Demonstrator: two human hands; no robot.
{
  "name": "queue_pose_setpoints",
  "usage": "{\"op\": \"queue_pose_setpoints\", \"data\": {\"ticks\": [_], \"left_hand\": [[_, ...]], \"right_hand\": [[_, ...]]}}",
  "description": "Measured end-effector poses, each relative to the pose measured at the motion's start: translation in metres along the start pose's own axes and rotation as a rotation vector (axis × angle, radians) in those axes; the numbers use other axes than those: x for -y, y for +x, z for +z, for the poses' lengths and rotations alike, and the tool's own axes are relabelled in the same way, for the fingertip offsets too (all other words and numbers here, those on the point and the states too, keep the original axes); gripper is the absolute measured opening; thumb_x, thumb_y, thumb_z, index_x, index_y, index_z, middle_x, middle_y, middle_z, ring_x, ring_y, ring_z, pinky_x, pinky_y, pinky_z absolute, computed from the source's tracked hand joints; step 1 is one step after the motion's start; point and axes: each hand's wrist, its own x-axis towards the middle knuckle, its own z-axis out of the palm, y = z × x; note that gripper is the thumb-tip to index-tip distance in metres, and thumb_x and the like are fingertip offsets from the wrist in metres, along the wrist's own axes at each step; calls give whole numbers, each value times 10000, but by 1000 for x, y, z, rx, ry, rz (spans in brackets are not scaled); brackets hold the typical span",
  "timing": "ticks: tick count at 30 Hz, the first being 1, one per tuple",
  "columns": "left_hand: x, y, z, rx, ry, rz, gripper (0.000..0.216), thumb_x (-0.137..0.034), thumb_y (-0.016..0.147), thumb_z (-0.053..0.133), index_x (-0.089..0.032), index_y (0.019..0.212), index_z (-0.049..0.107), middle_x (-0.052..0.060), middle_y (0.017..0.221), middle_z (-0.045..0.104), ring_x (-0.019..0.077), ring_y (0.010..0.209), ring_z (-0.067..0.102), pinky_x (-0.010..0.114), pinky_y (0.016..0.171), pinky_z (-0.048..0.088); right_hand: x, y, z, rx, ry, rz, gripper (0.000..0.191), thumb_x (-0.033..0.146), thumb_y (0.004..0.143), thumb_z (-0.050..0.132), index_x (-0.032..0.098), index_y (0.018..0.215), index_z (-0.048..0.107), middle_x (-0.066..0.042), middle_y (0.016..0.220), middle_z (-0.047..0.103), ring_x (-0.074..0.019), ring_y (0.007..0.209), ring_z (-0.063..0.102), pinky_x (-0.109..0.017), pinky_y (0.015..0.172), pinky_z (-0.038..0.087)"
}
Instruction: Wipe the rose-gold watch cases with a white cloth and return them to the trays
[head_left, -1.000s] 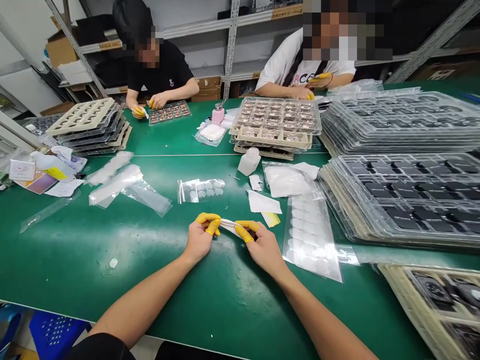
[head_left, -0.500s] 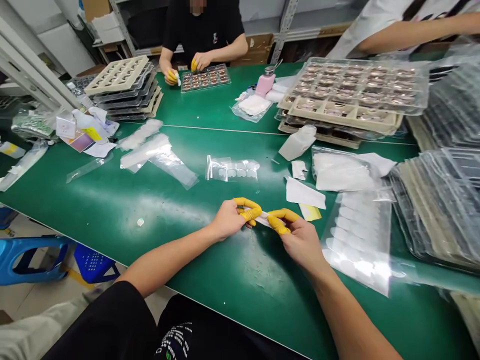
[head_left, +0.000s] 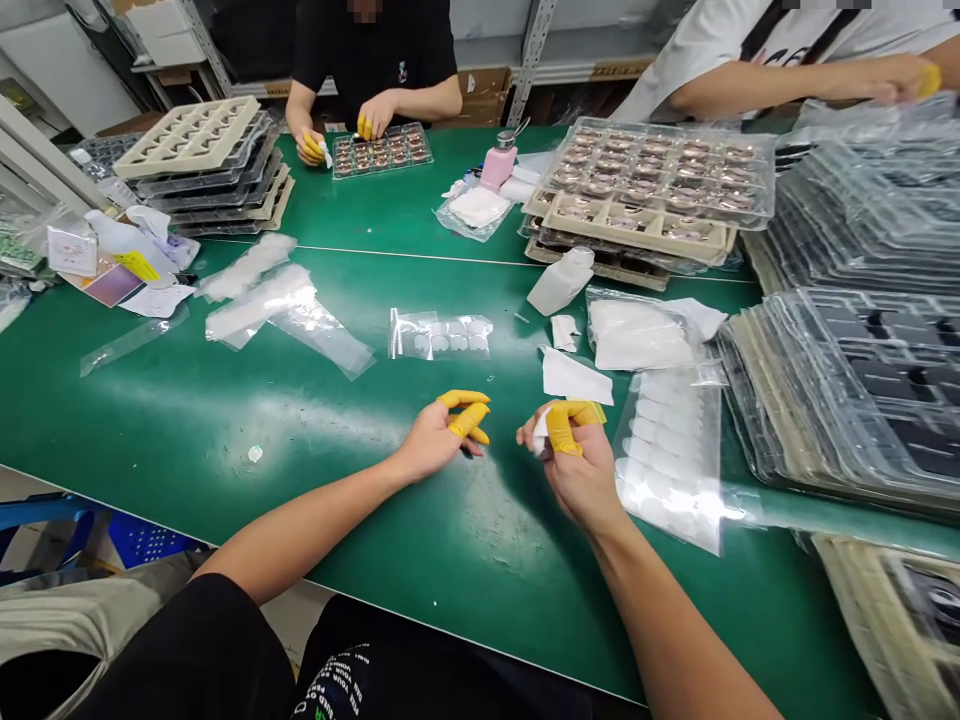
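Observation:
My left hand (head_left: 442,432) rests on the green table (head_left: 225,400) with yellow finger cots on; its fingers are curled loosely and hold nothing. My right hand (head_left: 570,455), also in yellow cots, is closed on a small white cloth (head_left: 538,432) bunched between thumb and fingers. A gap of bare table lies between the two hands. Just right of my right hand lies a clear bag of white round pads (head_left: 671,455). A white paper sheet (head_left: 574,380) lies just beyond it.
Stacks of clear and beige trays (head_left: 855,390) fill the right side. A tray of round parts (head_left: 652,175), a white bottle (head_left: 559,282), a pink bottle (head_left: 499,160) and plastic bags (head_left: 289,315) lie farther off. Two other people work across the table.
Both hands were pulling the white cloth between them. Now my left hand has let go and the hands are apart; the cloth stays bunched in my right hand.

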Motion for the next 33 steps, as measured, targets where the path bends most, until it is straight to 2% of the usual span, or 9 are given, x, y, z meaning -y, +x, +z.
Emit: {"op": "queue_pose_setpoints", "data": {"ticks": [2, 5, 8, 12, 17, 21, 24, 29, 33], "left_hand": [[-11, 8, -1, 20, -173, 20, 397, -452, 871, 734, -160, 1136, 686, 110, 1118, 695, 156, 784, 713, 302, 692, 609], [-28, 20, -5, 136, -470, -59, 394, -495, 969, 572, -170, 1141, 713, 121, 1151, 717, 223, 974, 720, 388, 843, 610], [-33, 25, -8, 178, -598, -149, 439, -497, 1011, 473, -159, 1113, 735, 127, 1139, 728, 246, 1030, 708, 419, 881, 595], [-21, 26, -8, 101, -490, -60, 284, -347, 853, 760, -164, 1071, 748, 92, 1079, 734, 199, 969, 698, 364, 886, 562], [-5, 25, -2, 51, -217, 57, 475, -286, 620, 940, -158, 1034, 745, 56, 974, 723, 152, 928, 668, 350, 965, 508], [5, 26, 0, 31, -125, 111, 533, -386, 604, 944, -149, 1034, 736, 40, 915, 689, 122, 851, 648, 346, 937, 526], [14, 27, 1, 93, -89, 150, 508, -402, 631, 930, -148, 1028, 740, 47, 929, 680, 120, 847, 650, 342, 925, 539], [26, 24, 0, 95, 143, 330, 309, -229, 779, 825, -200, 1079, 758, 69, 1074, 628, 133, 900, 667, 334, 911, 557], [27, 23, -1, 45, 273, 409, 315, -195, 809, 781, -227, 1121, 752, 70, 1104, 600, 151, 959, 662, 342, 949, 552]], "right_hand": [[-3, 6, -2, -117, -35, -56, 343, 579, 925, 614, 253, 892, 512, 51, 704, 490, -102, 582, 463, -261, 606, 458], [-5, 13, 2, -266, -160, -134, 381, 604, 865, 680, 240, 910, 573, 20, 772, 556, -111, 657, 511, -259, 632, 456], [-8, 14, 9, -300, -234, -184, 401, 611, 824, 717, 229, 914, 633, -16, 827, 643, -141, 743, 596, -291, 706, 504], [-16, 11, 14, -187, -258, -195, 328, 545, 855, 708, 229, 933, 669, -25, 862, 681, -158, 774, 634, -321, 742, 533], [-20, 7, 13, -98, -458, -249, 239, 443, 897, 679, 239, 1021, 695, -35, 902, 698, -176, 803, 638, -332, 741, 519], [-15, 4, 6, -142, -627, -377, 151, 349, 902, 648, 240, 956, 738, -37, 874, 675, -179, 783, 619, -323, 702, 479], [-16, 3, 0, -170, -647, -352, 192, 388, 891, 659, 232, 958, 747, -37, 864, 678, -178, 754, 605, -321, 684, 464], [-26, 3, -11, -26, -543, -305, 217, 395, 888, 651, 227, 996, 735, -47, 930, 694, -191, 810, 627, -324, 702, 476], [-32, -1, -14, 43, -477, -259, 215, 404, 861, 680, 236, 987, 728, -46, 946, 688, -195, 827, 620, -338, 721, 476]]}}
